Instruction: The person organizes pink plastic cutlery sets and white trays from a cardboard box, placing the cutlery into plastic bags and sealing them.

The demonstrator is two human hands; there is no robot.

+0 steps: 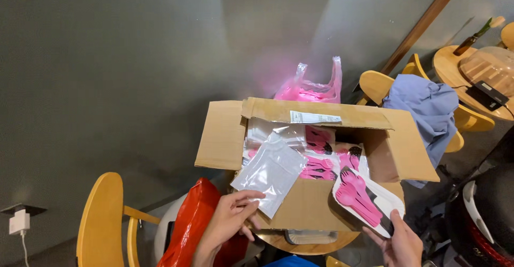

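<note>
- Head cam looks down at an open cardboard box (pixel 300 202) sitting on a small round wooden table (pixel 316 241), flaps folded out on all sides.
- Left hand (pixel 227 221) is at the box's near-left corner, fingers and thumb pinched on the bottom edge of a clear plastic bag (pixel 270 171). The bag looks empty and lies tilted over the left part of the box opening.
- Right hand (pixel 400 243) is low at the near-right, fingers curled around the lower end of a packet of pink cutlery (pixel 364 197). Looks like pink spoons and forks sealed against a white backing, held slanted just over the box's near-right flap.
- Inside the box: a pile of more pink cutlery packs (pixel 321 160), some with dark pieces mixed in, plus more clear wrapping on the left.
- A white paper label (pixel 315 118) is stuck on the far flap.
- Behind the box, a pink plastic bag (pixel 313 87) sits against the grey wall.
- A red bag (pixel 190 224) is just left of the left wrist, next to a yellow wooden chair (pixel 101 219).
- On the right, a blue cloth (pixel 428 109) is draped over another yellow chair.
- White charger (pixel 19 221) plugged in at far bottom left.
</note>
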